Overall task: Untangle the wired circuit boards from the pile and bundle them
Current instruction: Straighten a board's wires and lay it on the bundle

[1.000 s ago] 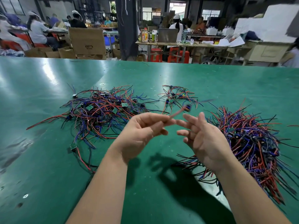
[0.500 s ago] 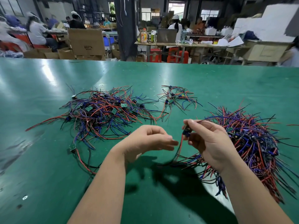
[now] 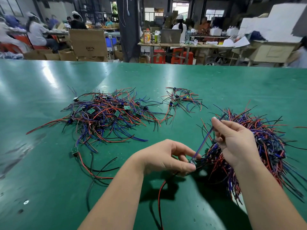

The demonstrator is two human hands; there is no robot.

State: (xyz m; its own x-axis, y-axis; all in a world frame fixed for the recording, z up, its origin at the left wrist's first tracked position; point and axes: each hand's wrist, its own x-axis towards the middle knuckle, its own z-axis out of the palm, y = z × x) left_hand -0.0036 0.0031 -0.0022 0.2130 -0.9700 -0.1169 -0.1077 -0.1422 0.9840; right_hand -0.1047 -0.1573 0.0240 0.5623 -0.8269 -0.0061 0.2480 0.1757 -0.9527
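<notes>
- The tangled pile of red, blue and black wires with small green boards lies on the green counter, unchanged from half a second ago.
- Right of the tangled pile and nearer the person, the left hand now sits lower. Its thumb and fingers are clamped on the small circuit board, which the right hand held a moment ago.
- Further right of the pile, the right hand has risen. Its fingers are closed on the blue wire, with the forefinger stretched up along it.
- That wire now runs taut on a slant from the board up to the right hand, whereas before the two hands were almost touching.
- A red wire trails from the held board down toward the person.
- The gathered bundle lies far right of the pile, partly behind the right hand.
- A small separate cluster sits just right of the pile's far edge.
- One loose board with red and black leads lies just on the near side of the pile, in the same place as before.
</notes>
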